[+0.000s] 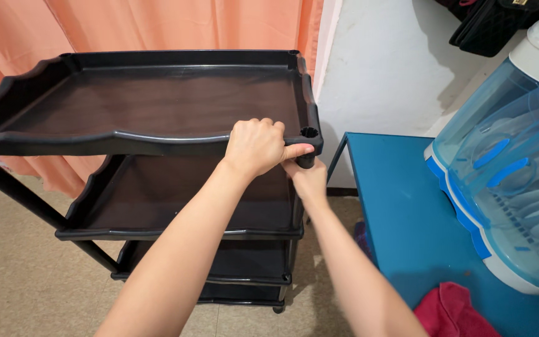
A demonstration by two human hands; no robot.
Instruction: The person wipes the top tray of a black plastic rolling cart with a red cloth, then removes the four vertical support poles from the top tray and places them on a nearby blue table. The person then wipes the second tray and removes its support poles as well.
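Two bare arms reach out from the bottom, and they are the closest things to the camera. On the left hand [256, 146] the fingers [263, 125] are curled tight over the front rim of the cart's [157, 103] top tray, close to its front right corner. The thumb sticks out to the right and touches the post [307, 159] at that corner. The right hand [309, 180] sits just under the left one, below the rim. It is wrapped around the post, but its fingers are mostly hidden, so how tight they hold cannot be told.

The cart is black plastic with four trays, one above the other, and wavy rims. A small round hole [309, 132] sits in the top of the corner, right beside the left thumb. A little wheel [277, 309] shows at the bottom. The cart stands on a beige floor [20, 274], in front of a peach curtain [157, 25].

Just right of the cart is a blue surface [400, 206]. On it stands a white and blue box with a see-through lid [506, 168], well apart from the hands. A pink cloth [453, 309] lies at the near edge. A black bag [491, 22] hangs on the white wall [382, 68]
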